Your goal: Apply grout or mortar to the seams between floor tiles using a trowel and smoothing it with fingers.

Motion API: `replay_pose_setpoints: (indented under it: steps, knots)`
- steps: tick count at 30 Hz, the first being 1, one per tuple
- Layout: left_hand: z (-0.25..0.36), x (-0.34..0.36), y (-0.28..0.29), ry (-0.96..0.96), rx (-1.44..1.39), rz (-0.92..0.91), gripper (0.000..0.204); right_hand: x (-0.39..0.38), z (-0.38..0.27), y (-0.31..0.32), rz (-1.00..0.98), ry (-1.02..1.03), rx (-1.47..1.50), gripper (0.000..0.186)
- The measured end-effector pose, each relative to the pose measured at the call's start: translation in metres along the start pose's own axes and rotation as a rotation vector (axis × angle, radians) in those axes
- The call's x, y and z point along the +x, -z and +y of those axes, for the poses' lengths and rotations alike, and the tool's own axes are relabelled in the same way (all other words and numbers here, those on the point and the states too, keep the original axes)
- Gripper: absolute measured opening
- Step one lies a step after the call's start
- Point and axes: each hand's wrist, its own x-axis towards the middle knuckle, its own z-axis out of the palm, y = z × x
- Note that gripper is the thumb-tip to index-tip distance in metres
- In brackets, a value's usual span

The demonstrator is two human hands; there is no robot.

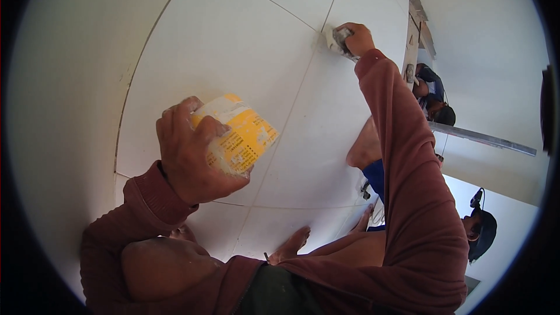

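Note:
My left hand (186,157) grips a yellow and white container (242,140), smeared with white paste, held above the white floor tiles (274,76). My right hand (356,38) reaches forward and grips a small grey tool (338,41), partly hidden by my fingers, with white material on it. It is at a tile joint, close to where two grout lines meet. Both of my forearms are in maroon sleeves.
A pale wall (64,111) runs along the left. At the right, a person in a dark cap (443,114) is beside a long metal bar (490,140). Lower right, another person's head (481,233) shows. A bare foot (361,149) below blue fabric rests near my right arm.

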Motion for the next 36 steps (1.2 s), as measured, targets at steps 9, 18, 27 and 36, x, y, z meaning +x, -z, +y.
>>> replay_pose_setpoints:
  steps: [9, 18, 27, 36]
  knots:
    - [0.001, 0.004, -0.001, -0.002, -0.008, -0.008, 0.058, -0.022, -0.014, -0.037, 0.100, 0.021, 0.063, 0.027]
    - [0.011, -0.005, 0.002, 0.036, 0.016, -0.016, 0.054, -0.130, -0.028, -0.059, -0.421, 0.008, -0.061, 0.035]
    - [-0.046, 0.008, 0.000, 0.244, -0.240, 0.148, 0.048, -0.278, -0.116, -0.073, -0.160, 0.456, 0.809, 0.047]
    - [-0.068, 0.017, 0.004, 0.449, -0.796, 0.051, 0.034, -0.315, -0.088, -0.104, -0.110, 0.725, -0.021, 0.046]
